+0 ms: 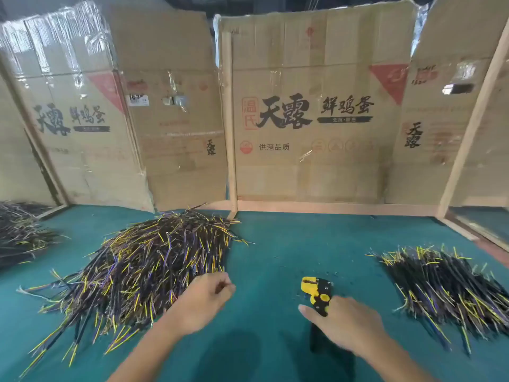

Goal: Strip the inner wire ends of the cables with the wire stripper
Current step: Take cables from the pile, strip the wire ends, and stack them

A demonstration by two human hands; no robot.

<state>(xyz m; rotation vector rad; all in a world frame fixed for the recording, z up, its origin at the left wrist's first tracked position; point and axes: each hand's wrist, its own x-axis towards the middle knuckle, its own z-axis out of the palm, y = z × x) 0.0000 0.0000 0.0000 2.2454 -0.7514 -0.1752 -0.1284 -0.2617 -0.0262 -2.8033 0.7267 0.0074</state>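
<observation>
Even overhead light, soft shadows under blurred hands (pixel 205 299) — glare on taped cardboard (pixel 316 64), edges bowed.

Matt green mat (pixel 275 244); cardboard walls (pixel 303 161) — taped, glossy

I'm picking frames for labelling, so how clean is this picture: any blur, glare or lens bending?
Head view: both hands, left and right, are motion-smeared; the wire stripper is fairly sharp; glare streaks the plastic wrap on the cardboard; the wide lens bows the wooden frame posts.

Likely workshop: cable heaps (pixel 154 266) on green bench (pixel 275 244), cardboard partitions (pixel 316 119).
</observation>
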